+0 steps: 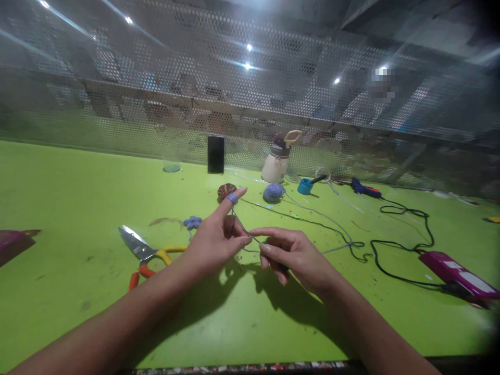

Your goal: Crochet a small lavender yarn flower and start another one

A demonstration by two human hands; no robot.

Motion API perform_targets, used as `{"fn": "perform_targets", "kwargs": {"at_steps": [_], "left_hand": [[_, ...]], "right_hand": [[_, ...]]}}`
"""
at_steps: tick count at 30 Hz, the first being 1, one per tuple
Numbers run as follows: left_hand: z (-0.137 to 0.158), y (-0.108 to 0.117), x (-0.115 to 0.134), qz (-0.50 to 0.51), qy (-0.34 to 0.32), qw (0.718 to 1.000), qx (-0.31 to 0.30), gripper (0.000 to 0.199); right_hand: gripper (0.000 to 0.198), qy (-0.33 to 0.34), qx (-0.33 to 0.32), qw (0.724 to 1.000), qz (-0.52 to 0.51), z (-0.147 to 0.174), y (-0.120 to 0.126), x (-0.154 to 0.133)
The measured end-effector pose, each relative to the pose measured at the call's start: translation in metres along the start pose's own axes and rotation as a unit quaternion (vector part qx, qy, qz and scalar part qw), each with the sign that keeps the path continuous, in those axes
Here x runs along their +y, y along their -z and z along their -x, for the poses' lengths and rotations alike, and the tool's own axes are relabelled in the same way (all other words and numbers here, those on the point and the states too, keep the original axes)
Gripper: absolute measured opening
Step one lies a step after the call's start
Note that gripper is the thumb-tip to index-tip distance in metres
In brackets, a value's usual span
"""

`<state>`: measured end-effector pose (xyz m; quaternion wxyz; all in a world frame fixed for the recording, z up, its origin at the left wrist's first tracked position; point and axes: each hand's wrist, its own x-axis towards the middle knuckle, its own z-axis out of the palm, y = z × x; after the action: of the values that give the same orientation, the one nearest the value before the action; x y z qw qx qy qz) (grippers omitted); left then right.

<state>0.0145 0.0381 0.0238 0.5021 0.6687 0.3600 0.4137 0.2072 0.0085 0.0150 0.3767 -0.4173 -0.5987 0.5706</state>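
Note:
Lavender yarn [233,198] is wound round the raised index finger of my left hand [213,237], whose thumb and another finger pinch the strand below. My right hand [295,255] grips a thin crochet hook [255,240] with a partly hidden dark handle. The hook's tip reaches the yarn at my left fingertips; any stitches there are too small to make out. Behind my hands lies the lavender yarn ball [274,192], its strand looping round on the right. A multicoloured yarn ball [226,190] sits just beyond my left index finger. Left of that hand lies a small lavender crocheted flower [192,223].
Scissors [142,252] with orange and yellow handles lie open beside my left forearm. Farther back stand a clear cup [172,159], a phone [216,154], a bottle [275,164] and a blue pot [305,186]. A glue gun [366,188] and a corded magenta box [459,273] are rightward.

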Motion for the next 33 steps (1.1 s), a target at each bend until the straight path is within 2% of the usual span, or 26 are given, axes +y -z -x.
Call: {"fn": "perform_targets", "kwargs": {"at_steps": [7, 11, 16, 20, 22, 24, 26, 28, 30, 33], "left_hand": [[0.001, -0.004, -0.006, -0.048, -0.048, 0.997, 0.036, 0.083], [0.002, -0.004, -0.006, -0.061, -0.045, 0.996, 0.053, 0.084], [0.007, -0.004, -0.006, -0.187, -0.107, 0.971, 0.100, 0.062], [0.010, -0.007, -0.008, -0.169, -0.143, 0.966, 0.133, 0.052], [0.009, -0.009, -0.006, -0.127, -0.121, 0.975, 0.137, 0.059], [0.006, -0.009, -0.001, -0.037, -0.063, 0.990, 0.124, 0.073], [0.003, -0.007, 0.005, 0.066, -0.003, 0.993, 0.100, 0.085], [0.000, -0.003, 0.011, 0.128, 0.035, 0.988, 0.078, 0.092], [-0.001, 0.001, 0.015, 0.145, 0.056, 0.986, 0.055, 0.095], [-0.001, 0.007, 0.015, 0.152, 0.077, 0.985, 0.030, 0.097]], "right_hand": [[0.028, -0.011, 0.017, 0.998, -0.052, -0.001, -0.008, 0.002], [0.026, -0.009, 0.013, 0.996, -0.093, -0.004, -0.013, 0.005], [0.026, -0.002, 0.035, 0.988, -0.149, -0.008, -0.023, 0.011], [0.025, 0.007, 0.049, 0.982, -0.182, -0.010, -0.032, 0.013], [0.024, 0.025, 0.061, 0.978, -0.197, -0.010, -0.035, 0.014], [0.024, 0.046, 0.075, 0.977, -0.193, -0.009, -0.036, 0.014], [0.025, 0.055, 0.089, 0.983, -0.153, -0.008, -0.034, 0.012], [0.024, 0.054, 0.103, 0.990, -0.085, -0.006, -0.030, 0.010], [0.023, 0.058, 0.115, 0.992, -0.007, -0.003, -0.023, 0.006], [0.017, 0.108, 0.126, 0.977, 0.135, 0.002, -0.013, 0.002]]}}
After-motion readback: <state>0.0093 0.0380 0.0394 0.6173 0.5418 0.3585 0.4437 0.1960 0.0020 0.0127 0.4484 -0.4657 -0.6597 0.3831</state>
